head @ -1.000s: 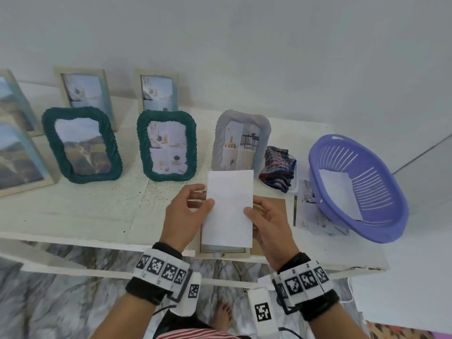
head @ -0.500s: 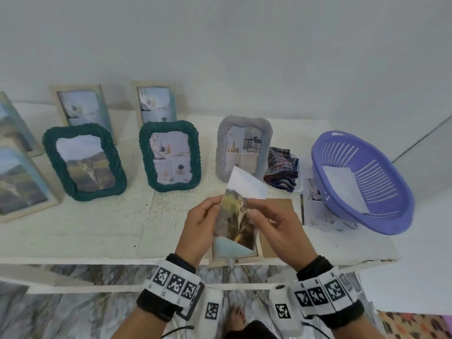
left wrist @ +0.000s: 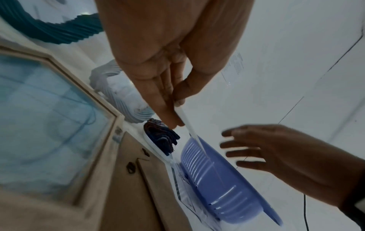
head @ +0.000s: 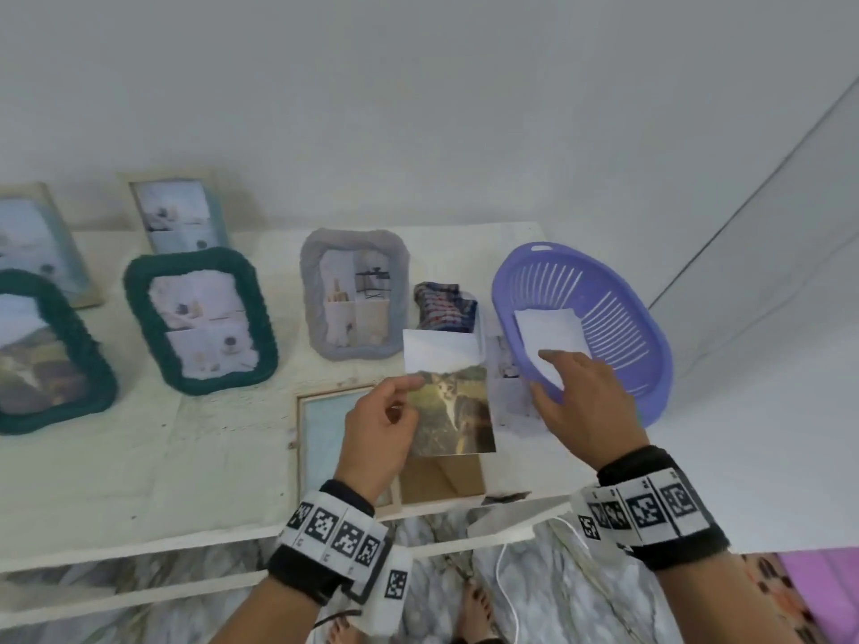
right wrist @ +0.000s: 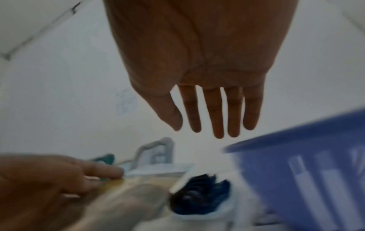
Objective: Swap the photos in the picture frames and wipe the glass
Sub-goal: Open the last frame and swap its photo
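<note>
White desk against a plain wall, mid photo-swap on one frame

Nearest the edge at 6 o'clock the wooden frame (head: pixel 320 439) lies opened, its brown backing board (head: pixel 441 476) beside it, no photo in it as far as I can tell. Left hand (head: pixel 379 432) has its grip pinched on the cat photo (head: pixel 453 411); right hand (head: pixel 583 406) is empty, fingers spread, reaching at 2 o'clock over the purple basket (head: pixel 637 318) holding a white sheet (head: pixel 551 330). Folded cloth (head: pixel 444 304) sits untouched behind, so wiping looks undone. Further back, green frame (head: pixel 200 318) and grey frame (head: pixel 355 295) stand filled. I'd say this swap's roughly halfway.
</note>
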Action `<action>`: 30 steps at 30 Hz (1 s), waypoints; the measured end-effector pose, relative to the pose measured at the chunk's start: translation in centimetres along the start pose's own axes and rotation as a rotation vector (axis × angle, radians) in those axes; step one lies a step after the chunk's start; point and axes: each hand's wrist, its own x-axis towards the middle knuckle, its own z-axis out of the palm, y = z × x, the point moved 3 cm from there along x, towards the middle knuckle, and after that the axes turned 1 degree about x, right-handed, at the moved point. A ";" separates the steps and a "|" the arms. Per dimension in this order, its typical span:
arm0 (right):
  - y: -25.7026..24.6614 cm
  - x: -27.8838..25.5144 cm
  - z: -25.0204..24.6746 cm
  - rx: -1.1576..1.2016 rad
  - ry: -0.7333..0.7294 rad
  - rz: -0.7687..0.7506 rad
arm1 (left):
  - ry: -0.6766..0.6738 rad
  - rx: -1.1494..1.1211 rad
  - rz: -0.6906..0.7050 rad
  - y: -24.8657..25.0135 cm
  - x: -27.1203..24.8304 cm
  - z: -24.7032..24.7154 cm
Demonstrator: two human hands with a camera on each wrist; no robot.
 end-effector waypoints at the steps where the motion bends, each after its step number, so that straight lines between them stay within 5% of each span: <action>1: 1.4 0.0 0.1 -0.051 -0.086 0.038 | 0.004 0.017 -0.011 0.1 0.3 0.8; 4: 4.3 0.1 0.3 0.027 -0.201 -0.017 | 0.027 0.043 -0.035 0.5 1.2 3.2; 8: 6.6 0.5 -1.2 0.217 -0.160 -0.171 | 0.038 0.078 -0.045 1.4 2.3 6.5; 16: 9.2 1.5 -3.9 0.410 -0.107 -0.239 | -0.049 0.157 -0.135 1.9 3.8 13.0; 30: 7.3 0.5 0.3 0.151 -0.318 -0.343 | -0.002 0.502 -0.125 1.3 4.2 14.1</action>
